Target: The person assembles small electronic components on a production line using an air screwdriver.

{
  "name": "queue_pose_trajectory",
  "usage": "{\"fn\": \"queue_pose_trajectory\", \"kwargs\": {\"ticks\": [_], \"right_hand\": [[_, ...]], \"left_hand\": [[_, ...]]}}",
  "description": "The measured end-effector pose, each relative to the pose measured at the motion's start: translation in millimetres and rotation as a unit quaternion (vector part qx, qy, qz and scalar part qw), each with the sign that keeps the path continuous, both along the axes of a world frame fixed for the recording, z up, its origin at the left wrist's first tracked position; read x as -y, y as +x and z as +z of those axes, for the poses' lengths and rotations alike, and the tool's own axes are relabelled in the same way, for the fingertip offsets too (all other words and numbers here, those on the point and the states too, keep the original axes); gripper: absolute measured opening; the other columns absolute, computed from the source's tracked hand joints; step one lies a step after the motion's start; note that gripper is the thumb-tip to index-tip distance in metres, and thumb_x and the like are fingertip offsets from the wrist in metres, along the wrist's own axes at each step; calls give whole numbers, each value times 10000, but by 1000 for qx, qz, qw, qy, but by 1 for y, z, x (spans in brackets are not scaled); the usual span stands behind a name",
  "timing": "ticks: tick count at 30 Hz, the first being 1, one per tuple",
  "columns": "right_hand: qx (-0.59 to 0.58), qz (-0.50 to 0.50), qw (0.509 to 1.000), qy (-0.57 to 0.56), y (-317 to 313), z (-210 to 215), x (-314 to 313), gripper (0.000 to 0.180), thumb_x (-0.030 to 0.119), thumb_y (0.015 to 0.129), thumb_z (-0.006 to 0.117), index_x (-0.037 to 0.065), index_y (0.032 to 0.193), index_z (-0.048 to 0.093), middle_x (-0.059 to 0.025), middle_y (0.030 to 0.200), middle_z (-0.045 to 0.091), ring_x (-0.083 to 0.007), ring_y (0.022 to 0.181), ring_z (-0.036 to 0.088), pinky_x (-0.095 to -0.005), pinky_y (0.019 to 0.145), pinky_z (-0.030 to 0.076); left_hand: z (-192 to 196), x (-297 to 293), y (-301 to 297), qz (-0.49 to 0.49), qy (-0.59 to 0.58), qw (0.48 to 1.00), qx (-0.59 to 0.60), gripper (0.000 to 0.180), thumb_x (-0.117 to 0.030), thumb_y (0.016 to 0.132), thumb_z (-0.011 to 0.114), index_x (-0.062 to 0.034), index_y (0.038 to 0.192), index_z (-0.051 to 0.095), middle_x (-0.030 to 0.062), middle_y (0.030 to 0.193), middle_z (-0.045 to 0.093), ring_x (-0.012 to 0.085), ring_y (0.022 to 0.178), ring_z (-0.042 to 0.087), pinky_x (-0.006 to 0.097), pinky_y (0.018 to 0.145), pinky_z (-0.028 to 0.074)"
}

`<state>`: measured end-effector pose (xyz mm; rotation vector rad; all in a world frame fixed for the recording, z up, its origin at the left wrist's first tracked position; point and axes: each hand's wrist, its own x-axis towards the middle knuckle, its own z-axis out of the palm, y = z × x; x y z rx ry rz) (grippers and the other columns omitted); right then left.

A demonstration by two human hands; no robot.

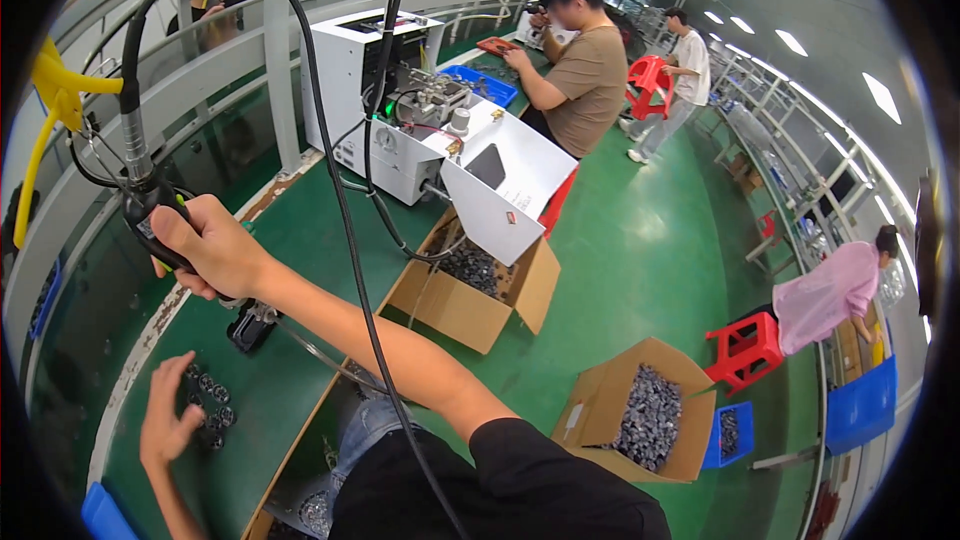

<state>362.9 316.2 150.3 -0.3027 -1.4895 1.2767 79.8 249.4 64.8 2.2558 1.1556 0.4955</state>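
My right hand is wrapped round a black hanging power screwdriver, its cord running up from the top. Below the tool, a small black fixture stands on the green workbench; part of it is hidden by my right forearm. Lower down, my left hand has its fingers apart and holds nothing that I can see. Beside its fingers lies a cluster of several small dark round parts, too small to make out closely.
A white machine stands farther along the bench, above a carton of dark parts. Another carton and a blue bin sit on the floor by a red stool. Black cables hang before me. Several people are nearby.
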Motion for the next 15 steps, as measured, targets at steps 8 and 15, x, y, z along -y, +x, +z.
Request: {"fn": "queue_pose_trajectory", "kwargs": {"ticks": [8,15], "right_hand": [[-15,43,999,-17,2,5,-1,620,598,1019,566,22,791,547,-50,673,602,-79,391,492,-246,340,352],[23,-20,998,-53,2,-2,-4,677,695,968,574,64,724,575,-4,509,488,-95,401,483,-265,369,362]], "left_hand": [[-32,63,60,181,160,955,-174,1021,-567,665,853,-115,1508,497,181,1510,468,403,1388,431,523,1144,354],[-41,39,70,204,235,939,-145,943,-473,730,829,-181,1548,461,162,1599,412,413,1370,485,519,1114,411]]}}
